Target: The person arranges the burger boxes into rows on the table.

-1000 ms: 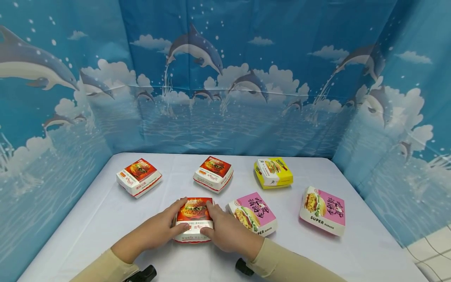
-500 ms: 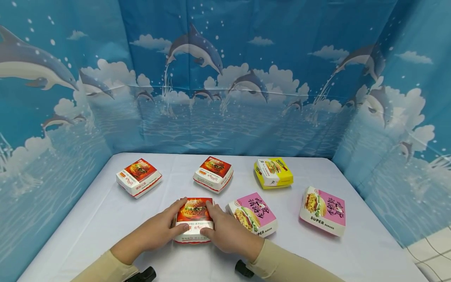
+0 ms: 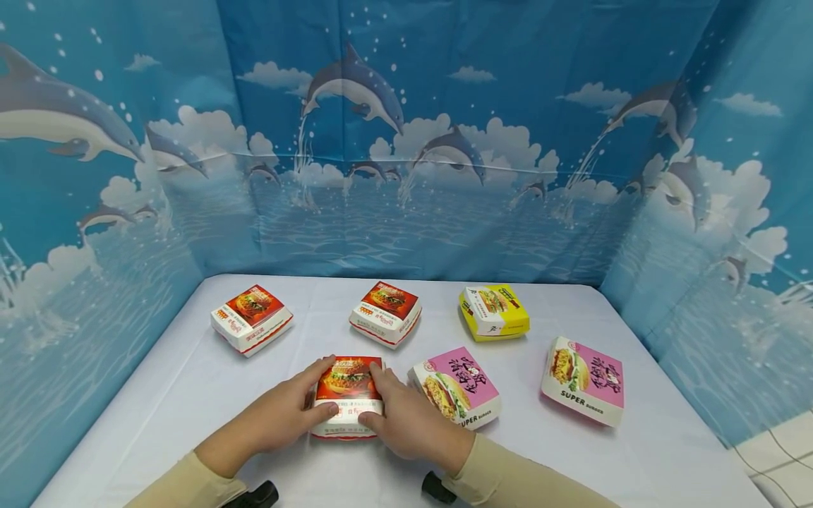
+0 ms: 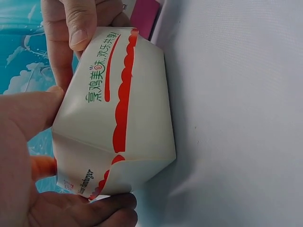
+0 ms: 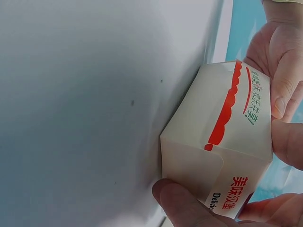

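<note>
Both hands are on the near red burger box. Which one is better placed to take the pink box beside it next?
Probably the right hand: the pink box sits just off its side of the red burger box, while the left hand would have to cross over.

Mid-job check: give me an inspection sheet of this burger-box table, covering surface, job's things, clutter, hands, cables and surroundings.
Surface: table under a white cloth, a few small dark specks in the right wrist view.
Job's things: red burger box at the near edge, resting on the cloth, lid down.
Clutter: two more red boxes, a yellow box, two pink boxes, all closed and apart from each other.
Hands: left hand and right hand grip the red burger box from either side, thumbs on its front.
Cables: nothing seen.
Surroundings: blue dolphin-print backdrop on three sides; tiled floor at far right.
</note>
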Tool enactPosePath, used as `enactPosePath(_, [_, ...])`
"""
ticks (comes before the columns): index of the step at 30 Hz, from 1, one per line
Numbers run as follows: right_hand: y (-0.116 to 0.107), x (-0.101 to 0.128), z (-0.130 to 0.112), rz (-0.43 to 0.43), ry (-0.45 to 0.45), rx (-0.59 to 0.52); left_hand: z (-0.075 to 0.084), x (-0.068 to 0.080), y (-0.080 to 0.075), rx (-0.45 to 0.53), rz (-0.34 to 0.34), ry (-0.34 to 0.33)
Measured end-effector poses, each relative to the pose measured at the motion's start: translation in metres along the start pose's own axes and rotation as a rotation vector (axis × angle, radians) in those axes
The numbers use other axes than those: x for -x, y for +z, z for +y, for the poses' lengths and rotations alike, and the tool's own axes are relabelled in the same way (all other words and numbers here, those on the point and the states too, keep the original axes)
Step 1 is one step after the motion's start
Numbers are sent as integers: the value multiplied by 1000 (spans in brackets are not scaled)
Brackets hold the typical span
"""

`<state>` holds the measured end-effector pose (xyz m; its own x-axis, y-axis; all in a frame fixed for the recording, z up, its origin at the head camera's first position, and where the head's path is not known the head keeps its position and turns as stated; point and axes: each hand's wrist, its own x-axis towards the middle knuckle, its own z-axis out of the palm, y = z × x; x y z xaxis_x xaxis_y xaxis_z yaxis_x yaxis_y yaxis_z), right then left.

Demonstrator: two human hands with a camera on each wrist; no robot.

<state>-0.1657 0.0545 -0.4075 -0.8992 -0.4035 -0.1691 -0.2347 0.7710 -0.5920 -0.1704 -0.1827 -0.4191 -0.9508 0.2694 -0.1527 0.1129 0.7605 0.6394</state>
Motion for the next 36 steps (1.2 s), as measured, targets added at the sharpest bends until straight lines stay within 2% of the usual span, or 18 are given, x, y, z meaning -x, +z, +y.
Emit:
enactPosePath(8, [3,-3,-8,-14,12,-19,-4,8,-7,-7,24,0])
enactPosePath(21, [9,-10,-29,-27,-4,-64,-15,19,-25,-31,15,-23])
enactPosePath(36, [26,-27,-51,-45,-16,-23,-36,30,-44,-11,-10,-63])
